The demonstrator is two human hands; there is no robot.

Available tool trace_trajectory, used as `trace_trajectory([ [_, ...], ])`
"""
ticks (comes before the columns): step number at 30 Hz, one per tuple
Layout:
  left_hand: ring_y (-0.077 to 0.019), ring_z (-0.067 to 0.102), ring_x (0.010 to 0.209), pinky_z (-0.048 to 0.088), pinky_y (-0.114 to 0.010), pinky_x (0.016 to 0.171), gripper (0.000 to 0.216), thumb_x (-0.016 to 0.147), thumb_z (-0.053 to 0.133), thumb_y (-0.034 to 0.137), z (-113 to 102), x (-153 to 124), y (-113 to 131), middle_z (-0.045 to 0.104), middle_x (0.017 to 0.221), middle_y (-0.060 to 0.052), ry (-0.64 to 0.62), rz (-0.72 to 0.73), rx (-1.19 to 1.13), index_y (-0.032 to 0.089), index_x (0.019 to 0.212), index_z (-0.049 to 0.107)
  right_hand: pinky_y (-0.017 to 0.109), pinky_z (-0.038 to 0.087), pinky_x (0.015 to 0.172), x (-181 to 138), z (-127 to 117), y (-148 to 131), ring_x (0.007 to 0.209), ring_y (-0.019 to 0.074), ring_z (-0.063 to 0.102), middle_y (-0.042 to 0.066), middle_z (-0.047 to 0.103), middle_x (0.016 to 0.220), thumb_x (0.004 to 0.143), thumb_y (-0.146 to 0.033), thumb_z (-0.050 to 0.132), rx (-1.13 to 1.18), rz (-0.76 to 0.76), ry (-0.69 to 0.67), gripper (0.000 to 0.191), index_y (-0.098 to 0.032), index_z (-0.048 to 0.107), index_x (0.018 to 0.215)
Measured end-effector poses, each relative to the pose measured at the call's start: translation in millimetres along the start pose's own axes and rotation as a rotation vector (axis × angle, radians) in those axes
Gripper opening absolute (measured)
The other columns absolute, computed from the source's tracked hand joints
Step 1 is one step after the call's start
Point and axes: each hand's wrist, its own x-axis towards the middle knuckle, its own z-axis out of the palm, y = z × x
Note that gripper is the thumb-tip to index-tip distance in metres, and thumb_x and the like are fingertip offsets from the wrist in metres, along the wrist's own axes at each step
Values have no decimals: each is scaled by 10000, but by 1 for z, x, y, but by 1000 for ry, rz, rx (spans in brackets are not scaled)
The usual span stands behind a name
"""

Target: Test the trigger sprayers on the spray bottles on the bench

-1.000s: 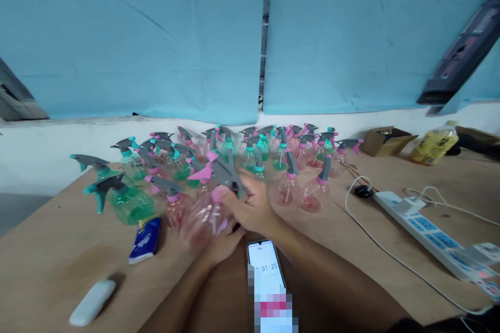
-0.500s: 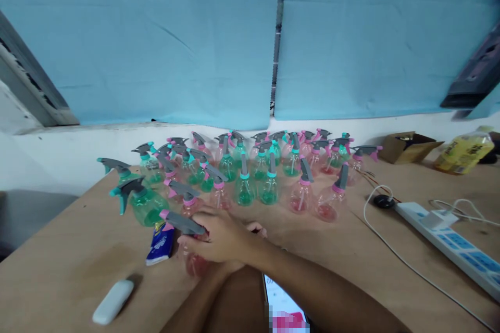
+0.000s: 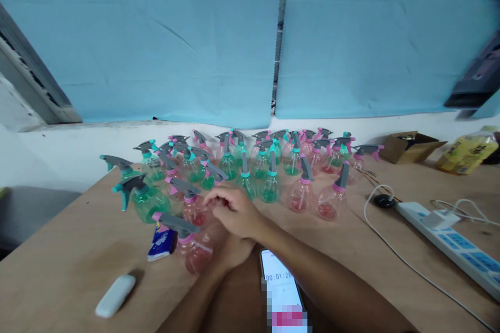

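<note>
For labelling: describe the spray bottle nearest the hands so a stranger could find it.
On the brown wooden table, clear pink and green plastic spray bottles crowd the far edge. The pink one with grey trigger head stands alone in front, between the blue tissue packet and the left hand.

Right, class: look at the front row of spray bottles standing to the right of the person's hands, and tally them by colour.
Green spray bottles: 2
Pink spray bottles: 2
Total: 4
</note>
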Motion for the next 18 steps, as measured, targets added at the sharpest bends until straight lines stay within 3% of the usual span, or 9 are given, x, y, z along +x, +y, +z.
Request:
trace_trajectory([
  [2,-309,631,951,502,-417,826,122,748,602,242,-5,-9,-6,714,878,-58,-60,26,32,187,790,702,253,443,742,10,-1,2,753,120,552,-4,578,821,846,-88,498,-24,23,87,187,-187,656,856],
  [4,-301,634,938,502,-413,835,155,762,575,236,-7,-13,-9,735,923,-70,-99,70,66,173,825,701,271,452,793,20,0,1,838,129,572,22,603,961,871,-116,500,-72,18,71,211,-202,676,948],
  [8,-299,641,948,511,-400,837,187,789,545,213,-8,-14,-7,753,956,-75,-122,89,108,176,862,713,385,417,984,34,11,-5,1181,212,521,81,524,1325,925,-217,514,-216,-2,-171,319,-272,637,1214],
  [13,-311,631,1045,493,-412,905,220,784,550,181,-10,-15,1,751,1030,-70,-107,106,139,188,919,724,432,394,1028,42,21,1,1213,244,515,108,591,1262,996,-271,410,-340,-35,-331,351,-226,571,1305],
  [18,-280,636,1039,469,-386,939,209,834,550,224,-8,-11,7,745,1049,-62,-178,165,115,193,940,726,407,337,1099,39,-1,-4,1304,183,441,66,541,1354,1006,-202,374,-304,-180,-199,360,-237,537,1325],
])
